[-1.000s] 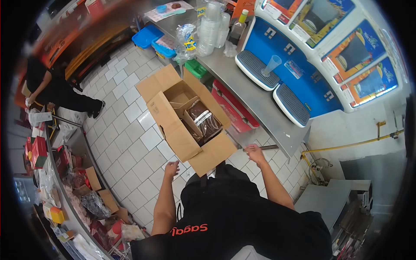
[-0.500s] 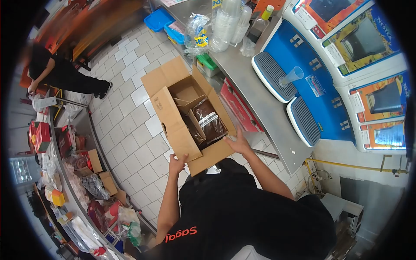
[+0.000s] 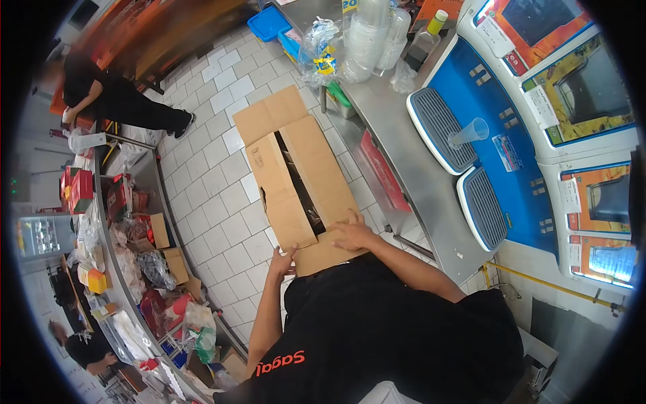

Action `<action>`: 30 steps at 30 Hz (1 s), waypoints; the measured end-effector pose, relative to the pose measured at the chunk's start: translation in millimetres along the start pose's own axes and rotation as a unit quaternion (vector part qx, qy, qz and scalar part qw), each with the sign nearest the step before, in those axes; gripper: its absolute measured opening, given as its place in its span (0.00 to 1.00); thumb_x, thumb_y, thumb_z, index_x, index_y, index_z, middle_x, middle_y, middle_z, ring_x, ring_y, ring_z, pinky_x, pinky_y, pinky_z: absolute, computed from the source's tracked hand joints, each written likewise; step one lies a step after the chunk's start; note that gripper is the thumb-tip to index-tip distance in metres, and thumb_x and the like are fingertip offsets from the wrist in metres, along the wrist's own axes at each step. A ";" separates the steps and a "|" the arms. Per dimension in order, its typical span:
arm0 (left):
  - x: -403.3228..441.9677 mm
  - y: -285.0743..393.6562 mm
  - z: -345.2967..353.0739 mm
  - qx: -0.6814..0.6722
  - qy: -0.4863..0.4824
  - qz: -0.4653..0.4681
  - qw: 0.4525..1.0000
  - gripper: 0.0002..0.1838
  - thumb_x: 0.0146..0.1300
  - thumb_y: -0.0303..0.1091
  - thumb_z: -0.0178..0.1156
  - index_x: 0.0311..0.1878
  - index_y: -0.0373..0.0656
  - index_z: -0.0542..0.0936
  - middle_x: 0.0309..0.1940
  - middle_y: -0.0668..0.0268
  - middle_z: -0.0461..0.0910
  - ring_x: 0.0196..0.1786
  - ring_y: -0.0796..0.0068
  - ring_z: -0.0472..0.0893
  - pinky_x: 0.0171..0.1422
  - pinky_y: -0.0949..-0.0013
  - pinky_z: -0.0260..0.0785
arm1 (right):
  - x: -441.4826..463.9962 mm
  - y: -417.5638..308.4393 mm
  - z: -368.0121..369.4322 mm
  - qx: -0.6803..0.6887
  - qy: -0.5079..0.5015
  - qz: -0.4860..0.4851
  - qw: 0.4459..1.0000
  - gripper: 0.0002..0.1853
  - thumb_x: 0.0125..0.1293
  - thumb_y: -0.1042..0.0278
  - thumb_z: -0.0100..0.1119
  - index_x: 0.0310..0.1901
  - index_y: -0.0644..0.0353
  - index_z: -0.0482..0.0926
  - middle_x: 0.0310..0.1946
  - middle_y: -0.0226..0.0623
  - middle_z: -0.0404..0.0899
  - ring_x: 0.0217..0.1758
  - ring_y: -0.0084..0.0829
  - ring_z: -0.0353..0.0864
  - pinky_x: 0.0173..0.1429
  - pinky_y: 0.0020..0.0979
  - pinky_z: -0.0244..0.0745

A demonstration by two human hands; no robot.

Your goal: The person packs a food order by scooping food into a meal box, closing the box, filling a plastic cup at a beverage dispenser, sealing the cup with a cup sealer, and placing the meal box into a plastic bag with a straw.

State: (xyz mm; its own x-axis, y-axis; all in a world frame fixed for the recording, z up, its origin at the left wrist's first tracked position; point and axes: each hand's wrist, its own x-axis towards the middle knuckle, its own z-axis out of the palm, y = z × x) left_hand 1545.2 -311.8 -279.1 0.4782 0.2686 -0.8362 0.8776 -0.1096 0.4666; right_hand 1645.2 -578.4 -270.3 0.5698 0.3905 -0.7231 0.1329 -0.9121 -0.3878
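Apparently at the stage of shutting the cardboard box (image 3: 286,195), judging from the head view: long flaps (image 3: 323,172) brought inward, with only a narrow slit between and a glimpse of dark, shiny contents (image 3: 313,215). Sits just ahead of the black shirt (image 3: 397,323), near end between the hands, the rest reaching well beyond the grip; support underneath hidden. Probably calls for steadying the corner with the left, then pressing the right long flap down to narrow the slit.

Runs lengthwise away from the grip, slanting left, with the slit along that axis. Points outward past both hands with the far end flap (image 3: 269,111), back toward the shirt with the near one (image 3: 313,259).

Spread, not clenched: right hand (image 3: 353,232), laid on the near end of the right flap. At the near left corner, thumb against cardboard: left hand (image 3: 284,259). Cannot tell whether pinching.
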 end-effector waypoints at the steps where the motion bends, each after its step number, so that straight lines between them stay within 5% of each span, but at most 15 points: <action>1: 5.4 -12.5 0.9 -0.002 0.002 -0.001 1.000 0.46 0.61 0.64 0.61 0.68 0.33 0.64 0.44 0.42 0.82 0.33 0.58 0.86 0.32 0.62 0.82 | 9.0 13.4 1.7 0.018 0.020 -0.025 0.999 0.44 0.56 0.29 0.62 0.71 0.43 0.68 0.78 0.57 0.38 0.76 0.60 0.50 0.69 0.52 0.66; 3: 20.3 -29.1 -1.6 -0.201 -0.096 -0.029 0.974 0.45 0.66 0.61 0.59 0.72 0.34 0.57 0.47 0.39 0.80 0.33 0.57 0.86 0.32 0.62 0.84 | 29.3 41.5 -1.1 0.037 0.039 -0.050 0.997 0.43 0.58 0.29 0.61 0.68 0.49 0.72 0.78 0.55 0.44 0.76 0.57 0.54 0.67 0.48 0.69; 4: 7.7 -17.8 -10.0 -0.244 -0.137 -0.026 0.960 0.51 0.66 0.61 0.58 0.76 0.34 0.47 0.57 0.33 0.71 0.47 0.50 0.85 0.46 0.62 0.84 | 31.8 47.9 -17.4 0.236 -0.008 -0.068 0.969 0.40 0.61 0.31 0.60 0.65 0.54 0.75 0.76 0.53 0.49 0.75 0.51 0.58 0.67 0.44 0.69; 6: -19.1 9.4 -9.5 -0.301 -0.110 -0.035 0.946 0.50 0.67 0.62 0.57 0.75 0.33 0.48 0.57 0.32 0.72 0.48 0.50 0.85 0.48 0.61 0.83 | 15.4 48.8 -49.6 0.545 -0.112 -0.017 0.830 0.37 0.69 0.35 0.54 0.66 0.60 0.73 0.73 0.46 0.59 0.72 0.36 0.64 0.68 0.43 0.65; 10: -29.1 13.6 -10.7 -0.368 -0.091 -0.025 0.925 0.44 0.71 0.60 0.52 0.74 0.33 0.52 0.56 0.31 0.73 0.50 0.52 0.84 0.51 0.60 0.82 | 0.0 49.8 -70.5 0.590 -0.099 0.060 0.799 0.40 0.70 0.35 0.52 0.72 0.58 0.63 0.74 0.45 0.58 0.74 0.34 0.61 0.72 0.46 0.58; 13: -29.2 2.3 -8.6 -0.370 -0.126 0.005 0.920 0.41 0.72 0.59 0.51 0.75 0.38 0.53 0.58 0.34 0.73 0.52 0.56 0.84 0.51 0.61 0.81 | -2.5 58.3 -54.5 0.596 -0.136 -0.031 0.791 0.45 0.69 0.33 0.52 0.76 0.59 0.54 0.75 0.43 0.57 0.77 0.35 0.57 0.75 0.50 0.52; 16: -26.3 -7.2 3.1 -0.185 -0.091 0.082 0.975 0.31 0.71 0.55 0.55 0.72 0.52 0.68 0.59 0.62 0.79 0.54 0.66 0.82 0.50 0.63 0.81 | -6.2 61.0 -42.1 0.606 -0.127 -0.059 0.783 0.45 0.70 0.35 0.53 0.76 0.61 0.54 0.76 0.43 0.55 0.79 0.35 0.53 0.77 0.48 0.47; 21: -6.3 -13.4 -3.0 -0.150 -0.134 0.035 0.979 0.31 0.71 0.59 0.54 0.71 0.56 0.71 0.63 0.64 0.76 0.54 0.67 0.82 0.50 0.63 0.79 | 2.7 73.6 -32.7 0.606 -0.181 -0.119 0.765 0.45 0.68 0.43 0.61 0.76 0.61 0.53 0.76 0.41 0.55 0.80 0.33 0.50 0.78 0.46 0.47; 25: 14.6 -17.5 -20.8 -0.187 -0.222 0.004 0.957 0.31 0.73 0.61 0.49 0.71 0.54 0.71 0.58 0.58 0.79 0.48 0.67 0.85 0.49 0.64 0.80 | -5.3 74.9 -42.1 0.533 -0.203 -0.160 0.806 0.42 0.68 0.48 0.62 0.75 0.60 0.56 0.75 0.39 0.58 0.79 0.32 0.52 0.77 0.45 0.50; 30: 35.5 -19.5 -28.5 -0.411 -0.317 -0.019 0.855 0.34 0.72 0.61 0.48 0.63 0.38 0.74 0.45 0.51 0.84 0.34 0.62 0.87 0.44 0.61 0.84 | -12.5 90.5 -36.9 0.572 -0.114 0.001 0.812 0.32 0.69 0.58 0.61 0.72 0.57 0.64 0.70 0.32 0.66 0.73 0.28 0.62 0.73 0.45 0.59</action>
State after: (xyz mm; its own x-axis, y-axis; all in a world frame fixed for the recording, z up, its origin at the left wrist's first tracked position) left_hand 1544.1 -272.8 -309.6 0.6009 -0.3440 -0.7215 0.6976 0.6664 0.2633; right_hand 1680.0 -670.4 -275.3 0.3865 0.5218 -0.7605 -0.7825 -0.2510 -0.5699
